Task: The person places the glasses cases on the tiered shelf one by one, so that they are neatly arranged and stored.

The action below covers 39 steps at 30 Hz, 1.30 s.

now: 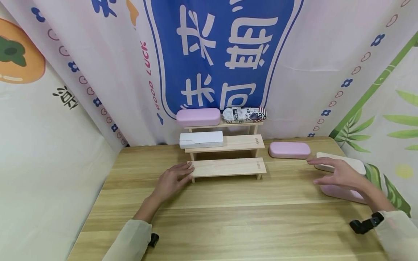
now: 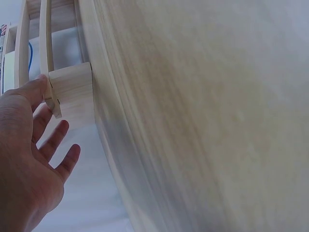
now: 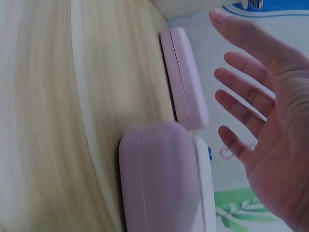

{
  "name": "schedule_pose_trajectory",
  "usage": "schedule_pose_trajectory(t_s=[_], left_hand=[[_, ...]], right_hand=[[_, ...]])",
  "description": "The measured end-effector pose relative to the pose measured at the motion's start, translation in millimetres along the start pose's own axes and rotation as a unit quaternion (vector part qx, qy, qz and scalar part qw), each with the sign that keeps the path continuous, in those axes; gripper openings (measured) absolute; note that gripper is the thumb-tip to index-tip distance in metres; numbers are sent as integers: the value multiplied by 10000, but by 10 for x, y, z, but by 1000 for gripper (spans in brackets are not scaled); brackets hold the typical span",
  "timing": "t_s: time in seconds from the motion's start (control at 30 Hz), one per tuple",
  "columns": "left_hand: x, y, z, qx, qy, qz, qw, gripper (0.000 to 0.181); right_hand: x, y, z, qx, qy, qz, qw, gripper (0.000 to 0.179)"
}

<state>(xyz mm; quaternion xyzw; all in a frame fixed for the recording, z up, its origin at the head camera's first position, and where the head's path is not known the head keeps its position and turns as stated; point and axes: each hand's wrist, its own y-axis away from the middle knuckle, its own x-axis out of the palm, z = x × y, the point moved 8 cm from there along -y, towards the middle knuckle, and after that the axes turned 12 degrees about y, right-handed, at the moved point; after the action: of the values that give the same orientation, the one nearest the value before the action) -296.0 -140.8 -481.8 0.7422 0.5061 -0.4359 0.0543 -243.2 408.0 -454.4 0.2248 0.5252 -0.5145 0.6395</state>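
A three-tier wooden display stand (image 1: 225, 167) stands at the back of the table. My left hand (image 1: 174, 180) pinches the left end of its lowest board, thumb and index finger at the board's edge (image 2: 49, 92); the other fingers are spread apart. My right hand (image 1: 341, 174) hovers over the right side, fingers apart and nothing between them. Below it lie a white glasses case (image 1: 354, 164) and a pink glasses case (image 1: 343, 193), both partly hidden by the hand. Another pink glasses case (image 1: 289, 150) lies just right of the stand.
On the top tier sit a pink case (image 1: 198, 116) and a newspaper-print case (image 1: 245, 114). A white box-like case (image 1: 201, 139) rests on the middle tier's left half. Printed curtains (image 1: 294, 90) hang behind the table (image 1: 228, 224) and at its sides.
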Motion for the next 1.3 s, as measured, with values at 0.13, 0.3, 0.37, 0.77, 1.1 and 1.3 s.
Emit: schedule_pose_trajectory(t_s=[0.13,0.3,0.37,0.77,1.1,1.3], left_hand=[[-2,5,-1,-18,19,1,10000,34],[-1,4,-2,-30,13,3,10000,34],[1,2,1,-36,14,5,10000,34],[5,8,17,-5,50,-15,10000,34],[11,13,32,49,23,-62,10000,33],[18,12,41,10,17,-30,10000,33]], right_hand=[[-17,64,-47,-45,-102,37,9999,63],[-34,153,-93,34,-106,117,9999,61],[-33,195,-130,207,-44,207,9996,62],[-47,420,-316,815,268,462,9952,75],[-95,537,-395,736,240,434,9961,73],[-112,611,-473,608,373,338,9969,72]])
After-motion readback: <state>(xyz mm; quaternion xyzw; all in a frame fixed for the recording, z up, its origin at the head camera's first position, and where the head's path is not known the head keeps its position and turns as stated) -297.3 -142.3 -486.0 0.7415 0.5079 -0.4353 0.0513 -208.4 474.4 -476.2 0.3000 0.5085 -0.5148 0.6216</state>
